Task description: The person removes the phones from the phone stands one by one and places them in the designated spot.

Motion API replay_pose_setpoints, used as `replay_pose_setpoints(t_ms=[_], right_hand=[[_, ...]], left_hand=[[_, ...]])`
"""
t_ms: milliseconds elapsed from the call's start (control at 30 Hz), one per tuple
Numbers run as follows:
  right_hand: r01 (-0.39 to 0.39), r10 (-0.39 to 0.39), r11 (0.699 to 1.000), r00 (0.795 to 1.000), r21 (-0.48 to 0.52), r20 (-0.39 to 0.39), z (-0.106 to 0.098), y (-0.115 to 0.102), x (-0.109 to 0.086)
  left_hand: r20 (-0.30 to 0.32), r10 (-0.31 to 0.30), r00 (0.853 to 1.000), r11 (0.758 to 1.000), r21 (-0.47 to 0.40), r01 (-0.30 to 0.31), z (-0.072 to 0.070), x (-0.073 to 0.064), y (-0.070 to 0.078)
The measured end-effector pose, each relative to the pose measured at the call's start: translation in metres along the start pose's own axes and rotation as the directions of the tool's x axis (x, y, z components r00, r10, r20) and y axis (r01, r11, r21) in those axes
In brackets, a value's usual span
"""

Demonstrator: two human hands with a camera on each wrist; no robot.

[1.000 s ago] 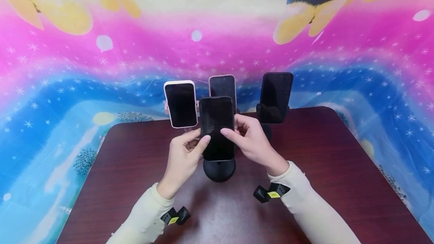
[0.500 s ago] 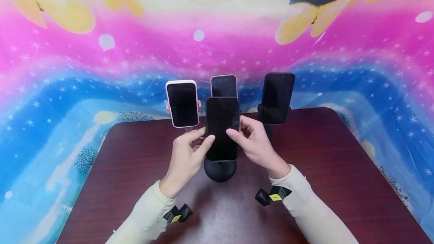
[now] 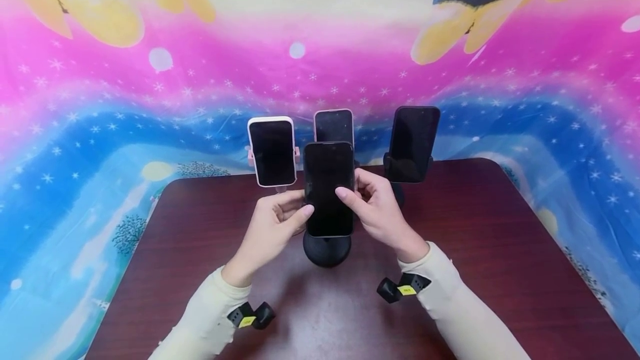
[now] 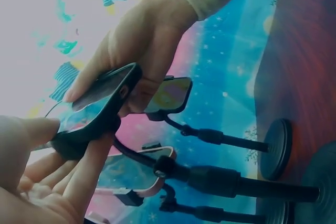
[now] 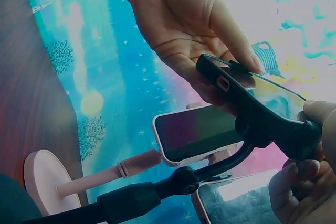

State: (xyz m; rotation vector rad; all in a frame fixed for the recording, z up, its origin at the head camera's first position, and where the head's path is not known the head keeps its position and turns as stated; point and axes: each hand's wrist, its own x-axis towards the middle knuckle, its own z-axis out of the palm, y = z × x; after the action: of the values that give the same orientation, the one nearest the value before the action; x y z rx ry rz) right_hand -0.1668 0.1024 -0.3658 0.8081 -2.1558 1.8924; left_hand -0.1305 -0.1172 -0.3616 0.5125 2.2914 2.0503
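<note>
A black-cased smartphone with a dark screen is held up on a black stand in the middle. My left hand grips its left edge, thumb on the screen's margin and fingers behind. On the opposite edge, my right hand grips likewise, its thumb resting over the glass. The right wrist view shows a thin dark line curving above the case, running toward my right thumb. In the left wrist view my left fingers lie underneath the phone.
A white-cased phone in a pink holder stands behind to the left. Partly hidden directly behind is a phone with a pinkish rim. Another black phone stands at the right. Printed cloth hangs beyond the dark wooden table.
The phone shifts slightly to the right early on, staying on its stand. My left thumb slides a little lower along the edge and my left wrist swings outward. Both hands keep their grip.
</note>
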Motion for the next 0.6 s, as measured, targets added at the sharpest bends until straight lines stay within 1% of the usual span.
replay_pose_setpoints(t_ms=[67, 133, 333, 467, 600], right_hand=[[-0.007, 0.007, 1.0, 1.0, -0.003, 0.01, 0.0005, -0.0014, 0.001], [-0.018, 0.018, 1.0, 1.0, -0.006, 0.02, 0.0009, -0.0031, 0.002], [-0.048, 0.05, 0.998, 0.998, -0.035, 0.038, 0.0012, -0.0078, 0.0046], [-0.042, 0.045, 0.997, 0.998, -0.064, 0.038, 0.0009, -0.0087, 0.0062], [-0.029, 0.032, 0.998, 0.998, -0.06, 0.056, 0.0, -0.0092, 0.0075]], left_hand=[[0.028, -0.022, 0.999, 0.999, -0.027, 0.023, -0.0029, -0.0001, 0.0014], [0.042, -0.023, 0.999, 0.999, -0.021, 0.024, -0.0043, -0.0002, 0.0021], [0.033, 0.01, 0.999, 0.999, 0.034, -0.011, -0.0033, -0.0015, 0.0059], [0.027, 0.017, 0.999, 1.0, 0.022, -0.018, -0.0031, -0.0022, 0.0072], [0.027, 0.009, 1.0, 1.0, -0.012, -0.008, -0.0036, -0.002, 0.0062]])
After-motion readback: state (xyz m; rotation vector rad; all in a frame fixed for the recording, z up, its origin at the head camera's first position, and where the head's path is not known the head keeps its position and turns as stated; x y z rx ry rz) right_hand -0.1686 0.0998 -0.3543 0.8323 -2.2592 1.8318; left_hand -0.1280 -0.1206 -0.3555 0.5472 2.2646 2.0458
